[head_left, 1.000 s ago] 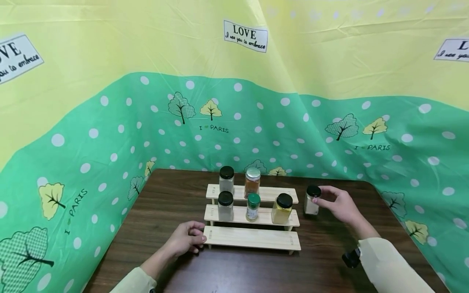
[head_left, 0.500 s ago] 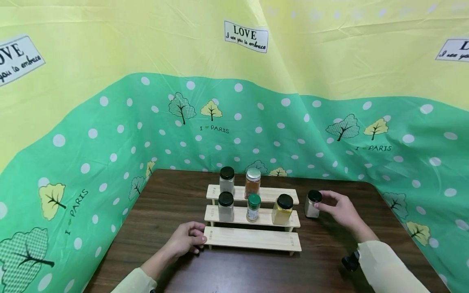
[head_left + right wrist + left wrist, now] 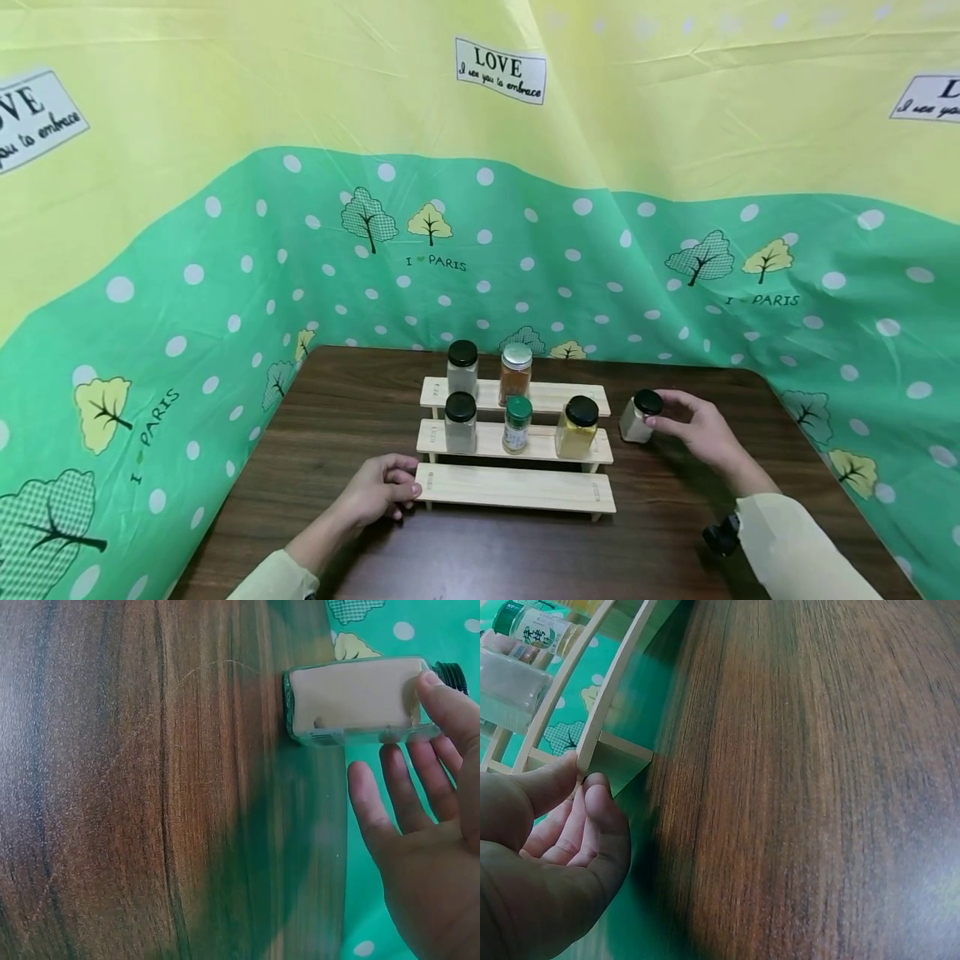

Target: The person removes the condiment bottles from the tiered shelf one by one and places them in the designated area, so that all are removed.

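My right hand (image 3: 699,427): fingers part curled, pinching a black-lidded jar (image 3: 634,426) near its top; jar tilted, just right of the wooden rack (image 3: 517,487) on the bench (image 3: 487,554). My left hand (image 3: 381,490): fingers curled, pinching the rack's near left end.

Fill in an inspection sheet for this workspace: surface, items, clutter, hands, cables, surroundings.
Surface: dark wood-grain table.
Items: tiered pale wooden rack; on its back tier, a black-lidded jar and an orange-brown jar; on its middle tier, another black-lidded jar, a green-lidded jar and a yellow jar; right of it, a tilted pale-filled jar, base contact unclear.
Clutter: nothing seen.
Hands: left hand pinches the rack's front left end; right hand holds the pale-filled jar near its black lid.
Cables: nothing seen.
Surroundings: green-and-yellow printed cloth behind and beside the table.
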`<action>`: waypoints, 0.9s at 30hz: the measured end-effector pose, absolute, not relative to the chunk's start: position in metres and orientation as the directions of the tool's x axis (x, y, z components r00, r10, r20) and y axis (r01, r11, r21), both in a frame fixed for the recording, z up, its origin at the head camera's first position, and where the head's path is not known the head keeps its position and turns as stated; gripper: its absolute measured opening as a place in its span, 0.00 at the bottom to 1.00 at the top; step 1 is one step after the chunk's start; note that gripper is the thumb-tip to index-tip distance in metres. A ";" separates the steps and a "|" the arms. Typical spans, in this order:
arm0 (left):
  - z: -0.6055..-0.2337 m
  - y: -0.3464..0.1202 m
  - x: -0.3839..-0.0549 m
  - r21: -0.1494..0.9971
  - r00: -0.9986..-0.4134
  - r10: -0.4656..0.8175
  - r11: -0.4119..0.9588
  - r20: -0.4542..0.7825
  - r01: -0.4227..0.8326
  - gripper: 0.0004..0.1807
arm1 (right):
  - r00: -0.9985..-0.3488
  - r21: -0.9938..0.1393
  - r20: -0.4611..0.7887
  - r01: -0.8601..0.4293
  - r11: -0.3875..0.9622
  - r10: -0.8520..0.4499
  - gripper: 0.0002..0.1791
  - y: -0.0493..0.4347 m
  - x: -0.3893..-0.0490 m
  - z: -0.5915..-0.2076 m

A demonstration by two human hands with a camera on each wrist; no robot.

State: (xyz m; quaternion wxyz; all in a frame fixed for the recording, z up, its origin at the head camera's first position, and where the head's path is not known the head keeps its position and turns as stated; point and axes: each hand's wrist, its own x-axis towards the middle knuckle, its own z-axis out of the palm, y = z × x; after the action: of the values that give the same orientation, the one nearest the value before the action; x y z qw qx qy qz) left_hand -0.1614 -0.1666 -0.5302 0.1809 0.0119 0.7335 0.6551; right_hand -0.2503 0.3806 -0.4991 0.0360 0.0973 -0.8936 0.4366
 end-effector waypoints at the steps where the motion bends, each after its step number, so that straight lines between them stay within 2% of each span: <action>1: -0.530 -0.166 -0.161 0.965 -0.935 0.253 0.144 -0.249 -0.218 0.27 | -0.979 -0.778 0.142 -0.200 0.595 -0.144 0.29 0.381 -0.251 -0.499; 11: -0.529 -0.164 -0.157 0.964 -0.943 0.212 0.118 -0.258 -0.238 0.27 | -0.982 -0.841 0.063 -0.147 0.520 -0.177 0.31 0.384 -0.251 -0.499; 27: -0.533 -0.170 -0.157 0.968 -0.926 0.282 0.081 -0.252 -0.239 0.32 | -0.980 -0.840 0.080 -0.163 0.517 -0.180 0.30 0.381 -0.248 -0.495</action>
State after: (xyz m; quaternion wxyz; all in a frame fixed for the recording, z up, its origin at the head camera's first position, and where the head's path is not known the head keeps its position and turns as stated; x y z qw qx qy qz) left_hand -0.1569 -0.1701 -0.5325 0.1921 0.0149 0.7096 0.6778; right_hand -0.2480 0.3811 -0.4954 -0.0085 0.0985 -0.8709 0.4815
